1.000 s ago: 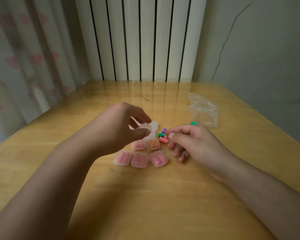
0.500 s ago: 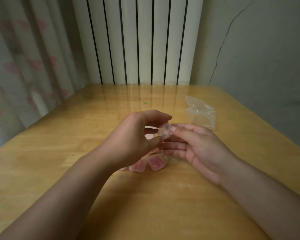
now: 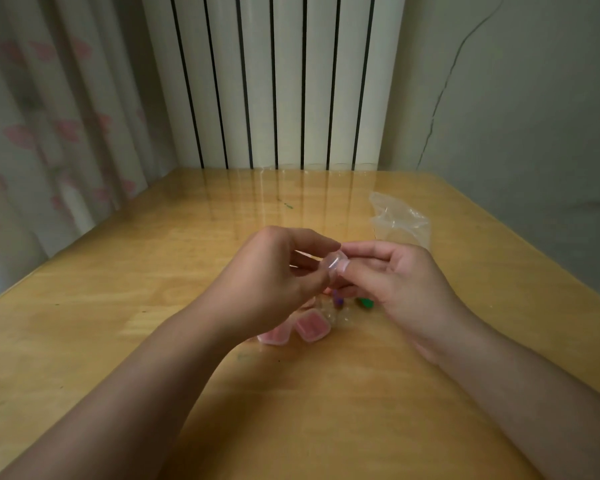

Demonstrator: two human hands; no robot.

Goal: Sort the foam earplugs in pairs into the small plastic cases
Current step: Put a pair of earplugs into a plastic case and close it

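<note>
Both hands meet above the table's middle, pinching one small clear plastic case (image 3: 334,264). My left hand (image 3: 274,282) grips it from the left with thumb and fingers. My right hand (image 3: 399,285) holds its right edge with thumb and forefinger. Under the hands lie closed cases with pink earplugs inside, one (image 3: 311,326) fully seen and another (image 3: 272,336) partly hidden by my left wrist. A purple earplug (image 3: 337,300) and a green earplug (image 3: 365,302) lie loose on the table below my right fingers. Other cases and earplugs are hidden.
A crumpled clear plastic bag (image 3: 400,221) lies on the wooden table (image 3: 153,271) behind my right hand. A white radiator (image 3: 274,81) stands against the table's far edge, a curtain (image 3: 49,116) hangs at the left, and a grey wall closes the right.
My right hand left the loose earplugs on the table and rose to the clear case in my left hand. Both hands now hold it, lifted a little higher.
</note>
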